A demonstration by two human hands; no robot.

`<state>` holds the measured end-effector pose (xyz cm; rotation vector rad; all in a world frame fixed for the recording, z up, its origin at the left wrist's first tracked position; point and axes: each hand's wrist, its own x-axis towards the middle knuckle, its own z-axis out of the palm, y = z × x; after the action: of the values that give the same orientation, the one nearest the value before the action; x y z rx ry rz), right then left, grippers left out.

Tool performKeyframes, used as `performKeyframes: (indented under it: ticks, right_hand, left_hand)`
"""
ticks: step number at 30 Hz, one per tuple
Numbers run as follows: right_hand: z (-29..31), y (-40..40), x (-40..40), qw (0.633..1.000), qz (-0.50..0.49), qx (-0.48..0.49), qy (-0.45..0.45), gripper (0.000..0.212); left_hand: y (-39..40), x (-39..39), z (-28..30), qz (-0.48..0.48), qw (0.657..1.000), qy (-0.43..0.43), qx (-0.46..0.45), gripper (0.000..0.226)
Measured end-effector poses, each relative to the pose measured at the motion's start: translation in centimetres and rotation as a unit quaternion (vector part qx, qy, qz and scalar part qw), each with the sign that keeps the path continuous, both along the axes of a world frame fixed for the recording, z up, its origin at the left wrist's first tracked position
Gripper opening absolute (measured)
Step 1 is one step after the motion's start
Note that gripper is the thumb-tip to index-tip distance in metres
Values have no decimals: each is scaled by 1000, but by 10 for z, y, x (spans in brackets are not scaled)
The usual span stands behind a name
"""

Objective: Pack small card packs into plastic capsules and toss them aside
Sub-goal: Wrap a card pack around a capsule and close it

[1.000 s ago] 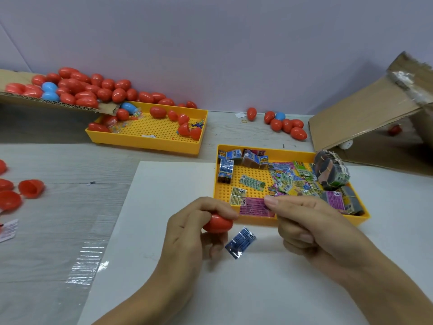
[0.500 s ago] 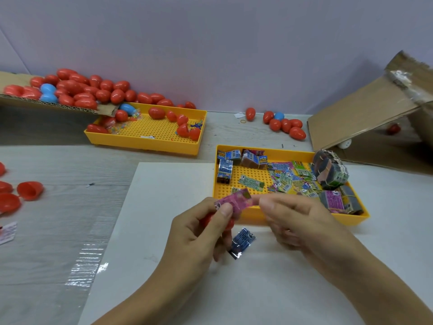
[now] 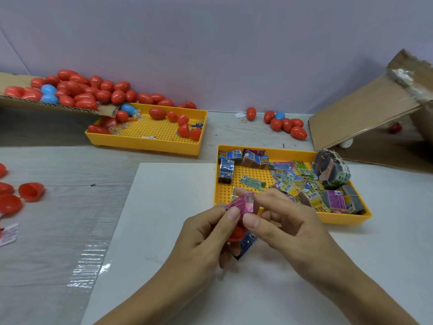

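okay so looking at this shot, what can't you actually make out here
Head view only:
- Red capsule: mostly hidden by the left hand; open or closed, cannot tell.
- Blue pack: partly covered by the right hand.
- Pink pack: print too small to read.
- Red capsules at left: cut off by the frame edge.

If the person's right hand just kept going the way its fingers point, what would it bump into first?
The right hand points leftward, toward the left hand. It already pinches the pink card pack with it, so it would likely meet the left hand's fingers first, though depth is hard to judge.
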<state>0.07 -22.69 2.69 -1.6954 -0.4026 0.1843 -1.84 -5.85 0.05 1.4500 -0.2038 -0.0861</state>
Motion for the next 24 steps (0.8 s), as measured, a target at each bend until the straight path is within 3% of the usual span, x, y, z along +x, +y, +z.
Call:
performKeyframes:
  ticks: [3,8,12,16,24]
  right_hand:
    - [2,-1,-1,999,30,30,-8,33]
    - [6,1,-2,997,-15,47,-59,12]
    - [5,-2,1,994,-57,92,13,4]
    - [6,-2,4,994,-61,67,66,21]
    - [8,-3,4,989,-38,78,119,33]
  left_hand:
    - [1,0,2,-44,999,0,10,37]
    - [4,-1,5,-99,995,20,-6,34]
    - [4,1,2,-34,999,32,-22,37]
    - [2,2,-1,34,999,-9,-30,26]
    - [2,1,2,27,998,-63,-2,16]
